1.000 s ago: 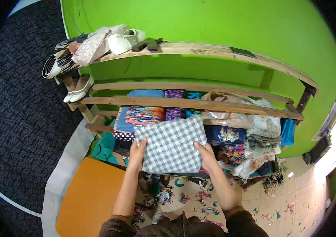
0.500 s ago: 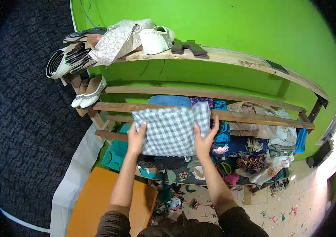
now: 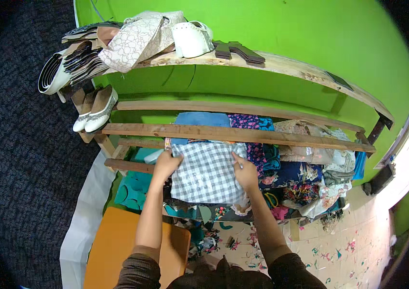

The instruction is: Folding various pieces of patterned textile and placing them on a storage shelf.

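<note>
Checked cloth: your grey-and-white gingham piece, soft and folded to a rough rectangle, lies on the rack's lower level, its far edge just below the front rail; slight creases break the pattern.
Left hand: your hand is at the cloth's far left corner, fingers partly curled, one digit on the fabric (whether they pinch it, you cannot tell from this view).
Right hand: your hand is at the right edge, one finger extended on the top face, the others folded in; a firm grip cannot be confirmed.
Front rail: a straight length of bare, planed wood crosses above the cloth.
Adjacent fabrics: smooth blue cloth sits behind the rail; dark patterned fabric stands to your right, beside the gingham.
Teal pieces: flat, matte sheets with curved cutouts lie to your left.
Upper plank: rough-edged timber carries pale line-patterned cloth, a rounded white item and flat, angular brown pieces.
Shoes: a white-toed pair rests at the rack's left end.
Tabletop: smooth orange panel, rounded corner, near your left forearm.
</note>
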`<move>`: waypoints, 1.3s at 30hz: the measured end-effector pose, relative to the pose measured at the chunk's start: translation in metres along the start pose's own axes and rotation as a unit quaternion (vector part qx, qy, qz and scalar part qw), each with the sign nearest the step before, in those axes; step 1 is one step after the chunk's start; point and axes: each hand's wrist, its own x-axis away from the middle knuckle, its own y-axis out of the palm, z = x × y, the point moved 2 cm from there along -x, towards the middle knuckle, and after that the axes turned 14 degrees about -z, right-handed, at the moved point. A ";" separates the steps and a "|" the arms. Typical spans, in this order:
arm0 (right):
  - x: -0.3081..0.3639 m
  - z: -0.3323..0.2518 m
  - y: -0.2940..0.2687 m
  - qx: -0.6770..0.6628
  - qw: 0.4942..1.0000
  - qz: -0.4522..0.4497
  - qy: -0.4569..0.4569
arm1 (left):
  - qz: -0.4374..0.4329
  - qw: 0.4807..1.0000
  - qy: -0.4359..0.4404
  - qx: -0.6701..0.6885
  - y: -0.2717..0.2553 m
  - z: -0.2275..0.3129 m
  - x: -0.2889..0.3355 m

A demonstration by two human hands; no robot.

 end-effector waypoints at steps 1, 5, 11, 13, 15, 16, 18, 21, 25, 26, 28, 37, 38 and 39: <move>-0.008 0.004 0.000 0.000 1.000 -0.001 -0.001 | 0.024 0.999 0.035 0.023 -0.006 -0.002 -0.005; -0.036 0.021 -0.007 -0.186 0.981 0.022 -0.055 | -0.033 0.971 -0.004 0.237 -0.006 0.005 -0.027; -0.055 0.022 0.002 -0.333 0.939 0.039 -0.075 | -0.092 0.916 0.016 0.390 -0.013 0.006 -0.047; -0.053 0.014 0.009 -0.362 0.925 0.082 -0.080 | -0.078 0.925 0.030 0.371 -0.016 0.003 -0.048; -0.056 0.013 0.005 -0.386 0.908 0.134 -0.088 | -0.072 0.932 0.054 0.352 -0.016 0.008 -0.053; -0.062 0.019 0.006 -0.441 0.883 0.125 -0.103 | -0.056 0.935 0.056 0.345 -0.016 0.008 -0.057; -0.062 0.022 0.004 -0.492 0.855 0.118 -0.114 | -0.044 0.939 0.056 0.338 -0.010 0.002 -0.066; -0.042 0.029 -0.005 -0.384 0.913 0.102 -0.096 | -0.013 0.951 0.171 0.259 0.006 -0.006 -0.090; 0.015 -0.025 0.009 -0.033 0.974 0.128 -0.184 | 0.050 0.962 0.229 0.139 -0.016 -0.115 -0.169; 0.029 -0.056 0.016 0.021 0.947 0.145 -0.286 | 0.091 0.951 0.281 0.091 -0.053 -0.150 -0.185; 0.043 -0.074 0.006 0.115 0.938 0.094 -0.312 | 0.138 0.936 0.324 -0.011 -0.063 -0.152 -0.199; 0.001 -0.023 -0.026 0.336 0.874 0.161 -0.312 | -0.052 0.925 0.076 0.370 0.003 -0.008 -0.084; 0.002 -0.031 -0.019 0.335 0.875 0.139 -0.321 | -0.032 0.944 0.072 0.321 -0.020 -0.014 -0.060; 0.004 -0.030 -0.012 0.331 0.875 0.137 -0.325 | -0.026 0.959 0.065 0.275 -0.027 -0.016 -0.041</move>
